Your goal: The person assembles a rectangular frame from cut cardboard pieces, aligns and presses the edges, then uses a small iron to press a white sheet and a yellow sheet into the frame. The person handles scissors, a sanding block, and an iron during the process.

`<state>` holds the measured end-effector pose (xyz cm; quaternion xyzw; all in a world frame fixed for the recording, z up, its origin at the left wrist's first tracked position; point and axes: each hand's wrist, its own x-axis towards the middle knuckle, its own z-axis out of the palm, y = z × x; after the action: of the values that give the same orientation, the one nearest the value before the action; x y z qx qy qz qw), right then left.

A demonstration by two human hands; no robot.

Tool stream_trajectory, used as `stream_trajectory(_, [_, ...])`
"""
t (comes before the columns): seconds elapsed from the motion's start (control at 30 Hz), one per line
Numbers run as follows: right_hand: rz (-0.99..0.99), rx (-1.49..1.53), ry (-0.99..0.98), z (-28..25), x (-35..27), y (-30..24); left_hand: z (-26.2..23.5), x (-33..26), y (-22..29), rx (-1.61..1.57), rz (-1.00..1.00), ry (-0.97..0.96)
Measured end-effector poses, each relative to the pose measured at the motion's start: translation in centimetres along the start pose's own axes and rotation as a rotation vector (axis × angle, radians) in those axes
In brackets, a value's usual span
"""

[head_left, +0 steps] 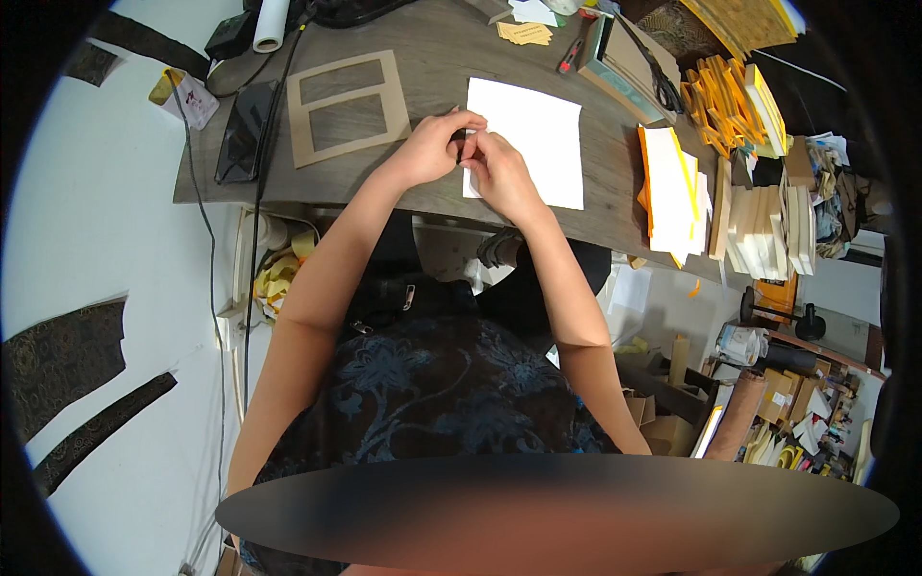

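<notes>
A white sheet of paper (538, 139) lies on the dark wooden desk (423, 58). My left hand (432, 146) and my right hand (499, 173) meet at the sheet's near left edge. Both pinch the paper's edge there, fingertips close together around a small dark thing (462, 146) that I cannot make out. The rest of the sheet lies flat beyond my hands.
A brown cardboard frame with two windows (344, 104) lies left of the sheet, next to a dark phone (242, 130) and a cable. Stacks of white and yellow paper (672, 187), cream boards (759, 226) and scissors (663, 82) crowd the right side. A red-handled cutter (574, 50) lies further back.
</notes>
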<state>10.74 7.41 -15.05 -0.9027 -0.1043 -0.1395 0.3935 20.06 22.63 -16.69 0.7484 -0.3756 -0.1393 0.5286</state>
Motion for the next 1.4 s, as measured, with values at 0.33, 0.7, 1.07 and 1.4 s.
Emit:
stream_trajectory(0.33, [0.01,0.053,0.057,-1.7,-5.1,0.9,0.4,-0.1,0.1,0.082,0.12,0.039])
stream_trajectory(0.7, [0.037,0.06,0.055,-1.0,-1.6,0.5,0.0,0.1,-0.6,0.079,0.108,0.0])
stream_trajectory(1.07, [-0.031,0.077,0.021,-2.3,-4.7,-0.1,0.1,-0.2,-0.4,0.121,0.147,-0.016])
stream_trajectory(1.4, [0.133,-0.123,0.053,-9.9,-17.7,-0.6,-0.1,-0.1,-0.4,0.177,0.108,-0.078])
